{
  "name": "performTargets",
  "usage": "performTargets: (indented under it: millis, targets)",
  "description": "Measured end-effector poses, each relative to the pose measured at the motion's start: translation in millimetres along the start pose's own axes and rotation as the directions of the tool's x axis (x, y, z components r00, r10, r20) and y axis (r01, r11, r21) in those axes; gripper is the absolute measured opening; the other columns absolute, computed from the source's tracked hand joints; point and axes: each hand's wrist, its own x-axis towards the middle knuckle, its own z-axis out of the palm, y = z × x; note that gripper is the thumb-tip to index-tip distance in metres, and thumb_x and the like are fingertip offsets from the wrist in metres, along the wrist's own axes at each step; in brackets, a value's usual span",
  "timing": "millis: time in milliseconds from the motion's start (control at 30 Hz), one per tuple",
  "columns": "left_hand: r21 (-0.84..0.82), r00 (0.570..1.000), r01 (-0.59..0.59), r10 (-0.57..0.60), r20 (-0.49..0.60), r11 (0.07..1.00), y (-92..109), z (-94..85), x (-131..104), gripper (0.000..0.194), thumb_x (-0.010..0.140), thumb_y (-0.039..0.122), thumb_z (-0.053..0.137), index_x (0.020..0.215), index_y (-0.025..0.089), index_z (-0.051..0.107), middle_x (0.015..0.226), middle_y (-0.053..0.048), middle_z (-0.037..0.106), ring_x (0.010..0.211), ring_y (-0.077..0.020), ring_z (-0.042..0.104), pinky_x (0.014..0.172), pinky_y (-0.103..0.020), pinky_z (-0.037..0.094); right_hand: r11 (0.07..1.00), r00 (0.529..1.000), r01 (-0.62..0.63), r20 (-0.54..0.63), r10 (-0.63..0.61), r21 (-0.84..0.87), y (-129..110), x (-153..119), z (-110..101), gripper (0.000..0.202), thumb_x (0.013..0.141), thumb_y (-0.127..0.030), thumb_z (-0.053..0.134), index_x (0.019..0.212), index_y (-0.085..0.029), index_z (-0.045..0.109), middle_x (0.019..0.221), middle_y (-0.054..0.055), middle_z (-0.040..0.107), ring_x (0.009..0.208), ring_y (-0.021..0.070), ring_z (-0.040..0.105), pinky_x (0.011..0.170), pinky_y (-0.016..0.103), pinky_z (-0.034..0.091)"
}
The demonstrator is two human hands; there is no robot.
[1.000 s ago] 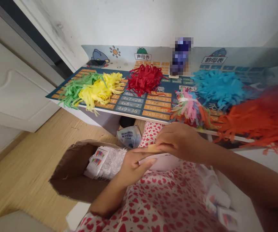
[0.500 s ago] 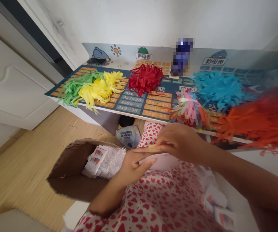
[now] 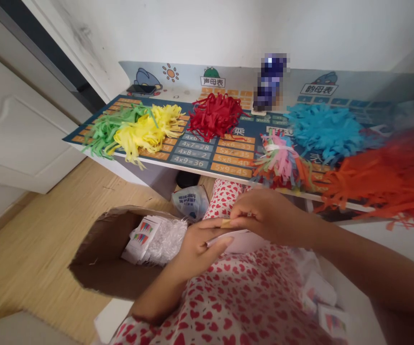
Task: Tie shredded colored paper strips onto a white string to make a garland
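Over my lap, my left hand (image 3: 197, 249) grips a white paper piece (image 3: 244, 241), its thumb on the near side and its fingers behind. My right hand (image 3: 260, 211) is closed just above, its fingertips pinching a small tan strip (image 3: 225, 224) that lies along the paper's upper edge by my left fingers. The strip's kind is not clear, and my right hand hides part of the paper. Beyond my hands, a multicoloured bundle of paper strips (image 3: 280, 160) with a white band lies at the desk edge.
On the desk (image 3: 192, 160) lie green (image 3: 108, 132), yellow (image 3: 149, 129), red (image 3: 216, 115), blue (image 3: 325, 129) and orange strip piles (image 3: 390, 172). A cardboard box (image 3: 99, 258) at left holds printed cards (image 3: 144, 235) and clear shredded strips (image 3: 169, 239). More printed packets (image 3: 331, 321) lie at right.
The fingers of my right hand have shifted slightly left along the tan strip, and less of the strip shows. My left hand keeps its hold on the paper.
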Motion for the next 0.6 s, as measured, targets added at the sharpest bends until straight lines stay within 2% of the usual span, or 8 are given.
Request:
performTargets:
  millis: [167, 300, 400, 600]
  targets:
    - [-0.041, 1.000, 0.001, 0.000, 0.017, 0.999, 1.5, 0.0, 2.9, 0.027, 0.089, 0.020, 0.062, 0.113, 0.021, 0.074, 0.111, -0.008, 0.075, 0.099, -0.0219, 0.073, 0.090, -0.032, 0.058, 0.987, 0.978, 0.128, -0.156, -0.142, -0.093, 2.6, -3.9, 5.6, 0.020, 0.091, -0.023, 0.061, 0.072, -0.018, 0.070, 0.071, 0.000, 0.069, 0.070, 0.0141, 0.061, 0.066, 0.027, 0.033]
    - [-0.099, 1.000, 0.014, -0.013, 0.016, 0.995, 3.3, 1.7, 5.5, 0.027, 0.090, 0.020, 0.060, 0.112, 0.021, 0.074, 0.115, -0.009, 0.074, 0.099, -0.0220, 0.073, 0.090, -0.032, 0.058, 0.974, 0.950, 0.167, -0.238, -0.201, -0.154, 0.7, -5.1, 6.8, 0.023, 0.091, -0.022, 0.060, 0.070, -0.016, 0.066, 0.069, 0.002, 0.066, 0.068, 0.0145, 0.057, 0.065, 0.027, 0.033]
    - [-0.115, 1.000, 0.021, -0.019, 0.019, 0.993, 3.9, 2.3, 6.2, 0.027, 0.090, 0.019, 0.059, 0.112, 0.022, 0.075, 0.116, -0.008, 0.073, 0.100, -0.0222, 0.073, 0.090, -0.032, 0.058, 0.972, 0.957, 0.147, -0.223, -0.187, -0.184, 0.8, -4.4, 8.0, 0.026, 0.091, -0.017, 0.056, 0.067, -0.016, 0.062, 0.071, 0.003, 0.063, 0.069, 0.0150, 0.055, 0.063, 0.027, 0.033]
    - [-0.117, 0.999, 0.039, -0.037, 0.018, 0.992, 0.7, 1.5, 5.3, 0.029, 0.090, 0.018, 0.060, 0.116, 0.022, 0.073, 0.118, -0.008, 0.072, 0.102, -0.0216, 0.072, 0.092, -0.031, 0.057, 0.984, 0.993, 0.055, -0.096, -0.072, -0.172, 3.0, -3.4, 10.9, 0.020, 0.093, -0.018, 0.054, 0.075, -0.016, 0.062, 0.079, 0.003, 0.064, 0.072, 0.0141, 0.057, 0.061, 0.026, 0.032]
